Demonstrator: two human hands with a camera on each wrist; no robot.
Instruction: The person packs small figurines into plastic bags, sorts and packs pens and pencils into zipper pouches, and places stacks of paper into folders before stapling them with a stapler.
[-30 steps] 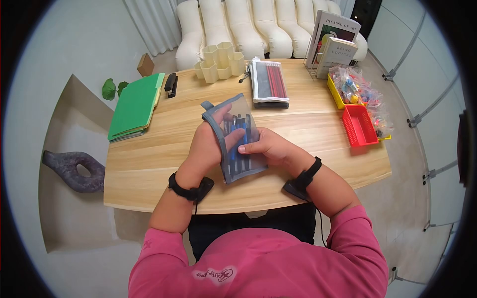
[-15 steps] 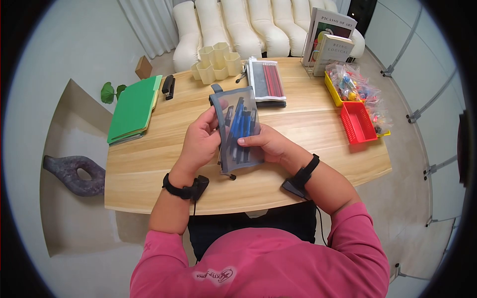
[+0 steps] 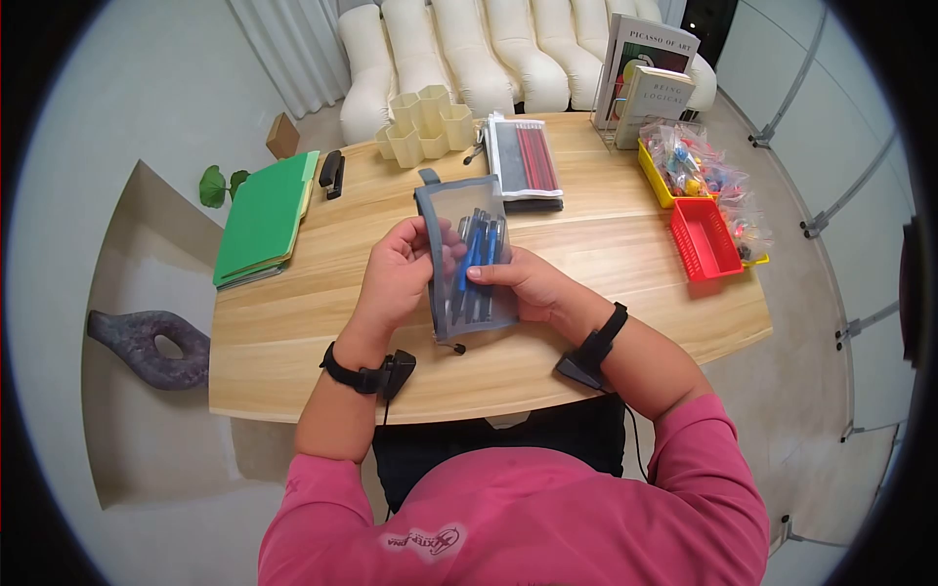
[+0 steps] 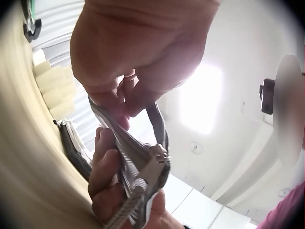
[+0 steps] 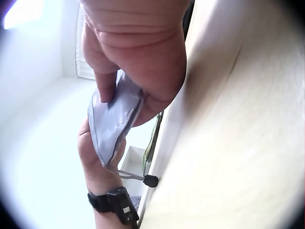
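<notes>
Grey mesh pouch (image 3: 454, 201), mid-frame, blue pens (image 3: 490, 244) within; left hand (image 3: 396, 278) curled, pinching its zip edge (image 3: 439, 303), right hand (image 3: 535, 281) thumb-clamping its side; best worked under light, even tension.

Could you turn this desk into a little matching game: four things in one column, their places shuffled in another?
1. Blue pens
2. Red basket
3. Stapler
4. Smaller book

A. Between green folder and cream holder
B. In front of a taller book
C. Inside the gray mesh pouch
D. Near side of the yellow basket

Pairs: 1-C, 2-D, 3-A, 4-B
</notes>
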